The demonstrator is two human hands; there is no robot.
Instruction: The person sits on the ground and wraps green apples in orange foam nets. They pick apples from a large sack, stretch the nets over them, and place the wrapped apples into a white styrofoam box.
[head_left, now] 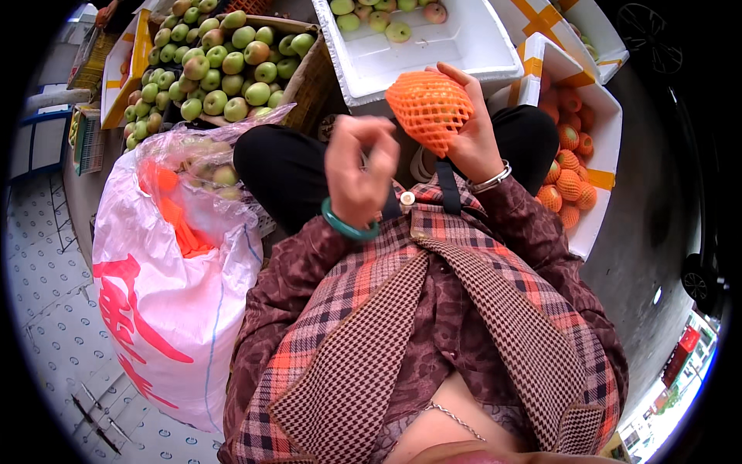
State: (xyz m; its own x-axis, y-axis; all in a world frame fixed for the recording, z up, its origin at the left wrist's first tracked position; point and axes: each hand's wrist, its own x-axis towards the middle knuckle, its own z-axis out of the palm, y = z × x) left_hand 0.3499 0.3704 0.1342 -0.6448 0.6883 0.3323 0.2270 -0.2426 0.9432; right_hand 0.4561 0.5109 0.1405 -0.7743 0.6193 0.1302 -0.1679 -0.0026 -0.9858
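My right hand (pixel 475 143) is closed round an apple in an orange foam net (pixel 430 110), held up between my knees. The netting covers the fruit almost wholly and tapers toward its lower end. My left hand (pixel 360 168), a green bangle at its wrist, hangs just left of the netted apple, apart from it. Its fingers are half curled and slightly blurred, a gap shows by the thumb, and nothing is seen in them. Beyond both hands stands a white foam box (pixel 425 58) with several green-red apples (pixel 398 32) at its far end.
Far left, a large basket (pixel 309 85) is heaped with green-red apples (pixel 232 62). A white sack (pixel 178 309) beside my left leg holds orange foam nets (pixel 182 224), with clear plastic over its top. On the right, another foam box (pixel 607 147) contains netted fruit (pixel 569 184).
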